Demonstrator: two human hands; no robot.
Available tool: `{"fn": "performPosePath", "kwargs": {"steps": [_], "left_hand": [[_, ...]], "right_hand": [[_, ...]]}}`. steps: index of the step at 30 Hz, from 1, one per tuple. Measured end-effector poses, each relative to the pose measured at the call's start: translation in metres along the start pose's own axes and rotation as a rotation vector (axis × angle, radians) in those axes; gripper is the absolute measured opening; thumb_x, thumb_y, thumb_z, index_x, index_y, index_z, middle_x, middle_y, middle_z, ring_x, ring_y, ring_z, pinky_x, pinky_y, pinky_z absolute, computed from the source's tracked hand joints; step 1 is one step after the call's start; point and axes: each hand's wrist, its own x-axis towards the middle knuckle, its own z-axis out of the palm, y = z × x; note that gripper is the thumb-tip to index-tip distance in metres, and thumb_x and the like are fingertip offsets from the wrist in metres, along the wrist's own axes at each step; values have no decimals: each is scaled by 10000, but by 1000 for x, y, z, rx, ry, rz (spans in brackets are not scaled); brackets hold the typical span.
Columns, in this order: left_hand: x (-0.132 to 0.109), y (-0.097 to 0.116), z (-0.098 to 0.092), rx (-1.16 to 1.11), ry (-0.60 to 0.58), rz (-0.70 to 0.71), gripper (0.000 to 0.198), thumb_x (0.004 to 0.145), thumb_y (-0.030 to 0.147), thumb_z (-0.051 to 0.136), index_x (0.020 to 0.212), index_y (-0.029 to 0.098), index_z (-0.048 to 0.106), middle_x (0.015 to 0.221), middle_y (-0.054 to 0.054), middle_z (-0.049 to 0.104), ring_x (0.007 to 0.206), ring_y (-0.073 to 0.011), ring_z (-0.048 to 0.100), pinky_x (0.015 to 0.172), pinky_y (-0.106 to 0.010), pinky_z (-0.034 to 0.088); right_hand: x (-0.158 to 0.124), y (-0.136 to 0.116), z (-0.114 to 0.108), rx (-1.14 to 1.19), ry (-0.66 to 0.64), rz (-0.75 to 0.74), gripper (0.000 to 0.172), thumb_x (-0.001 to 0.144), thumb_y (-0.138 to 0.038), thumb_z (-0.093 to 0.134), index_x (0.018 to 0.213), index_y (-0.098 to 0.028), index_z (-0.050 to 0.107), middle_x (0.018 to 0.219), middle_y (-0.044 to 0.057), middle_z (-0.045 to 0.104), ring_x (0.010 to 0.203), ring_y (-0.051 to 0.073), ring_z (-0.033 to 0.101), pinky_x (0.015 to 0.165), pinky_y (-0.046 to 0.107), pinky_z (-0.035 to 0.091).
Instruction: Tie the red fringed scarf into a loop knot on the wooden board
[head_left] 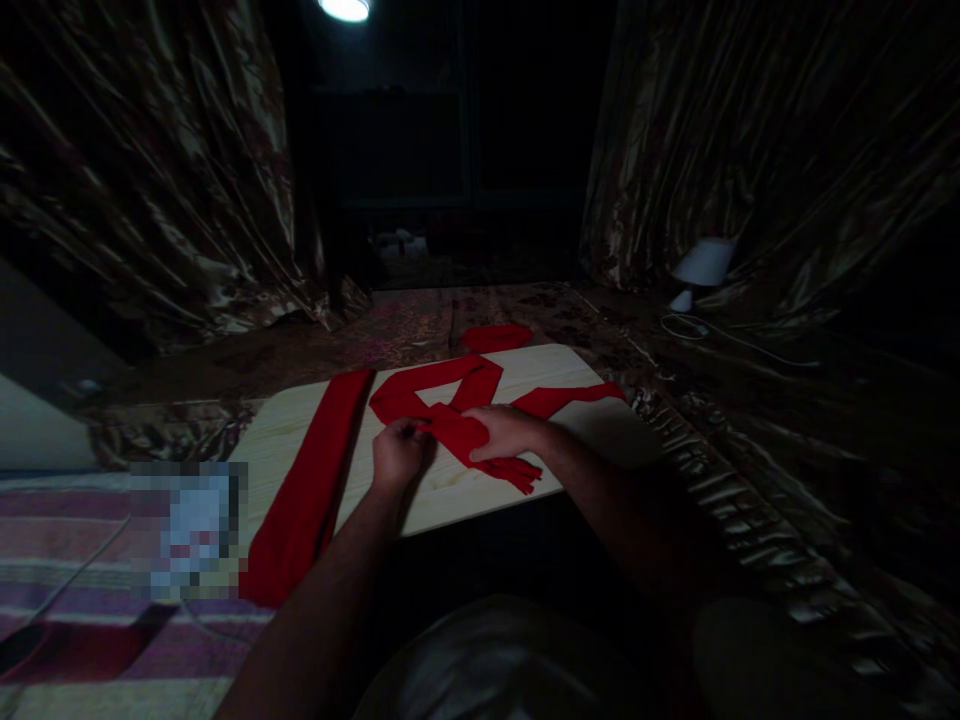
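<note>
A long red scarf (454,425) with a fringed end lies on a pale wooden tabletop (442,495), looped and crossed over itself. My left hand (397,455) pinches the scarf's left edge, its fingers closed. From the right, my right hand (506,432) grips the same piece near the fringe, with the thumb toward me and the fingers partly hidden on the far side. The fringe strips spread out below that hand. Left of both hands lies a wide folded red cloth (311,480), which hangs over the near edge of the tabletop.
Another red piece of cloth (496,337) lies past the far edge. A small white lamp (705,262) with a cord stands at the far right. Patterned curtains (675,130) hang behind. A striped cover (67,560) and a blurred-out item (191,525) are at the left.
</note>
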Motion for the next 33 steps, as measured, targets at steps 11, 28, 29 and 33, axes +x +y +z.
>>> {"fn": "performPosePath", "kwargs": {"steps": [11,28,29,33], "left_hand": [[0,8,-5,-72,162,-76,73,793,292,595,809,221,603,806,-37,700,746,-190,620,726,-298,453],[-10,27,-5,-540,-321,-27,472,701,276,664,1148,160,762,1284,-142,685,1251,-324,589,1057,-433,456],[-11,29,-7,-580,-353,-45,452,695,293,665,1110,152,776,1271,-148,691,1259,-337,583,1059,-443,455],[-13,30,-8,-709,-420,-154,400,718,474,663,888,137,794,1061,-162,761,1121,-369,656,966,-472,517]], "right_hand": [[-19,27,-24,137,-115,47,296,727,-449,752,813,-175,682,773,15,714,694,147,622,580,220,378],[-10,-34,-44,261,-359,-192,253,753,-151,629,981,-165,738,786,-36,693,662,99,579,596,182,399],[-4,-36,-42,259,-359,-219,254,754,-152,641,986,-166,742,813,-35,701,685,101,586,614,181,407],[21,-42,-34,311,-338,-237,240,796,-219,677,1023,-172,741,859,-35,713,727,107,610,658,181,428]]}}
